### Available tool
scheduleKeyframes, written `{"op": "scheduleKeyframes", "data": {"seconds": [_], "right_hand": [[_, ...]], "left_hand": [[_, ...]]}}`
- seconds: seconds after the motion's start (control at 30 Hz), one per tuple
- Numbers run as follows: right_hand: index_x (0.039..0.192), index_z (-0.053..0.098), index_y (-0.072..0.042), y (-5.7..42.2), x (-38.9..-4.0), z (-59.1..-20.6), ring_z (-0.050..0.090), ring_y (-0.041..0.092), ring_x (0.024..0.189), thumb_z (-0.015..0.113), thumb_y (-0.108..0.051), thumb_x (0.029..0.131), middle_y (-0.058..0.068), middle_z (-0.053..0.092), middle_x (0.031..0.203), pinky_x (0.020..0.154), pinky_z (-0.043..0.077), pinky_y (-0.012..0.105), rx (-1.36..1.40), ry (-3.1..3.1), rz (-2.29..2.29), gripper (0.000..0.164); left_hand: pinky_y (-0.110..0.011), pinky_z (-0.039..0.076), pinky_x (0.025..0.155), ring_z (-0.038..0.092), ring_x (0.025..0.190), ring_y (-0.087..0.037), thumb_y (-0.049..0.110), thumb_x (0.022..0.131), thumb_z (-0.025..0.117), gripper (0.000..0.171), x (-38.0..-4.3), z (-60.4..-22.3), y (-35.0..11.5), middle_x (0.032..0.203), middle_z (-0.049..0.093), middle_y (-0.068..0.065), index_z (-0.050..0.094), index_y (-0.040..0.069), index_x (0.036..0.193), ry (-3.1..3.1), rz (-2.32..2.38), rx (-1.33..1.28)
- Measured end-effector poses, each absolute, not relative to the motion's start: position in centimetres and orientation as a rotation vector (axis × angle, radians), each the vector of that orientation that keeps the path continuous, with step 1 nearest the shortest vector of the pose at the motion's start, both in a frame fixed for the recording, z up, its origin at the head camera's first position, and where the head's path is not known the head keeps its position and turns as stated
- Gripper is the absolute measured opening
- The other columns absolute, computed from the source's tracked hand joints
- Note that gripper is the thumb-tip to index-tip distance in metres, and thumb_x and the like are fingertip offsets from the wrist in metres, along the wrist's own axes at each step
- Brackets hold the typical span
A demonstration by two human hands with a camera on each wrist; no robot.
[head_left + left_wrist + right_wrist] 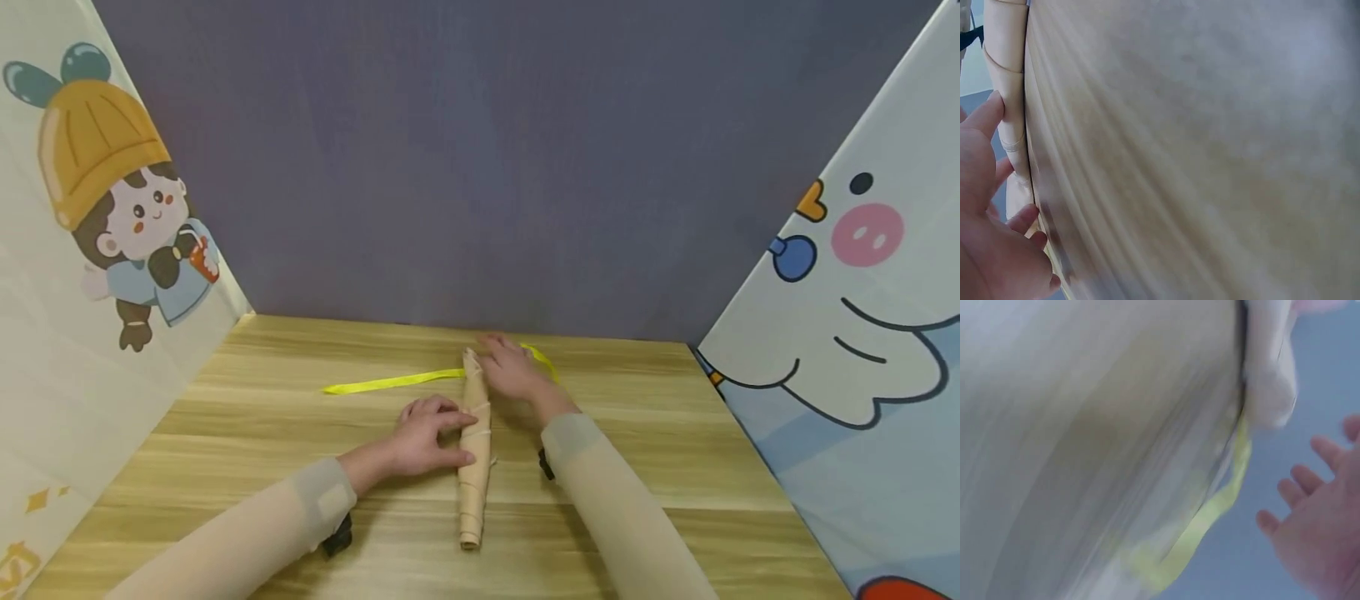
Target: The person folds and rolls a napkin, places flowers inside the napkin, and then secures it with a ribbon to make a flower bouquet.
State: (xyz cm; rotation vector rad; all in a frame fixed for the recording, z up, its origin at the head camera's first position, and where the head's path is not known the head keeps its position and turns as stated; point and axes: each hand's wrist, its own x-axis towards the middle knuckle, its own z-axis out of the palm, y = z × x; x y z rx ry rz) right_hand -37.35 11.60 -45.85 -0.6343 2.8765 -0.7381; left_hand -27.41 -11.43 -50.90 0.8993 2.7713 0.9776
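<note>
A beige rolled-up bundle (473,483), with overlapping wraps along its length, lies lengthwise on the table. Beneath its far end passes a flat yellow ribbon (393,383), stretching left and curving out to the right. My left hand (422,437) rests against the bundle's left side, with thumb and index fingertips touching it. In the left wrist view, relaxed fingers of that hand (1004,250) lie along the bundle (1007,37). My right hand (513,371) is beside the bundle's far end. The right wrist view shows its fingers spread, apart from the ribbon (1200,528).
The wood-grain table (300,467) meets a dark grey-purple wall (465,167) at the back. Cartoon-printed white panels stand at the left (45,275) and at the right (862,333). Dark wrist devices show below both sleeves.
</note>
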Motion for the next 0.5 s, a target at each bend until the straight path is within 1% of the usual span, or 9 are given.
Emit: {"op": "scheduleKeyframes", "data": {"seconds": [0.03,0.1,0.17,0.23,0.27,0.3,0.37,0.47,0.5], "right_hand": [[0.17,0.04,-0.014,12.7,-37.5,-46.0,0.024,0.041,0.168,0.04,-0.029,0.113,0.018,0.03,0.179,0.134,0.013,0.071,-0.582,2.894,-0.736,0.059],[0.171,0.037,-0.009,14.8,-37.9,-46.3,0.027,0.045,0.165,0.046,-0.025,0.111,0.023,0.029,0.178,0.133,0.019,0.069,-0.469,2.936,-0.683,0.062],[0.17,0.035,-0.003,16.9,-38.1,-46.5,0.031,0.049,0.162,0.052,-0.023,0.11,0.028,0.03,0.175,0.13,0.029,0.068,-0.323,2.97,-0.604,0.066],[0.17,0.029,0.004,18.7,-38.2,-46.4,0.036,0.052,0.158,0.056,-0.026,0.109,0.035,0.03,0.173,0.125,0.04,0.065,-0.186,2.961,-0.549,0.073],[0.168,0.029,0.007,19.5,-38.2,-46.4,0.043,0.052,0.154,0.058,-0.027,0.108,0.037,0.033,0.17,0.121,0.046,0.064,-0.134,2.953,-0.545,0.075],[0.165,0.034,0.009,20.2,-38.1,-46.3,0.051,0.051,0.146,0.059,-0.027,0.107,0.038,0.04,0.164,0.115,0.051,0.062,-0.096,2.936,-0.551,0.073],[0.155,0.047,0.01,21.2,-38.0,-46.2,0.062,0.048,0.131,0.064,-0.026,0.103,0.035,0.055,0.152,0.106,0.055,0.059,-0.075,2.897,-0.574,0.066],[0.143,0.06,0.005,22.2,-37.6,-46.5,0.068,0.04,0.12,0.068,-0.015,0.098,0.026,0.069,0.137,0.102,0.056,0.055,-0.155,2.857,-0.612,0.05],[0.14,0.063,0.004,22.5,-37.6,-46.6,0.069,0.04,0.12,0.068,-0.011,0.097,0.024,0.072,0.134,0.102,0.056,0.055,-0.183,2.855,-0.622,0.046]], "left_hand": [[-0.073,0.024,0.117,0.046,0.143,-0.039,0.067,0.093,0.077,0.067,-27.5,-51.0,-11.4,0.15,0.058,-0.013,0.069,0.029,0.148,2.783,0.967,0.896],[-0.072,0.023,0.118,0.044,0.144,-0.039,0.065,0.093,0.079,0.067,-27.4,-50.6,-11.4,0.15,0.056,-0.014,0.07,0.029,0.148,2.776,0.933,0.871],[-0.072,0.023,0.119,0.043,0.145,-0.039,0.062,0.093,0.08,0.066,-27.4,-50.3,-11.3,0.151,0.056,-0.014,0.069,0.028,0.149,2.763,0.91,0.862],[-0.071,0.021,0.12,0.041,0.147,-0.04,0.06,0.094,0.081,0.066,-27.4,-49.9,-11.1,0.153,0.054,-0.014,0.068,0.028,0.15,2.743,0.9,0.847],[-0.071,0.02,0.122,0.04,0.148,-0.04,0.058,0.094,0.081,0.066,-27.3,-49.6,-11.1,0.154,0.053,-0.014,0.067,0.027,0.151,2.732,0.896,0.839],[-0.071,0.02,0.122,0.04,0.149,-0.04,0.058,0.095,0.081,0.066,-27.4,-49.5,-11.1,0.154,0.053,-0.014,0.067,0.028,0.151,2.728,0.903,0.839],[-0.071,0.02,0.121,0.04,0.149,-0.041,0.057,0.095,0.08,0.066,-27.4,-49.3,-11.2,0.155,0.053,-0.015,0.066,0.027,0.152,2.723,0.898,0.838],[-0.072,0.022,0.12,0.04,0.149,-0.041,0.056,0.095,0.081,0.065,-27.3,-49.2,-11.3,0.154,0.054,-0.014,0.067,0.026,0.151,2.725,0.896,0.847],[-0.072,0.022,0.12,0.04,0.149,-0.041,0.057,0.096,0.08,0.065,-27.3,-49.2,-11.3,0.154,0.054,-0.014,0.067,0.026,0.151,2.722,0.892,0.845]]}}
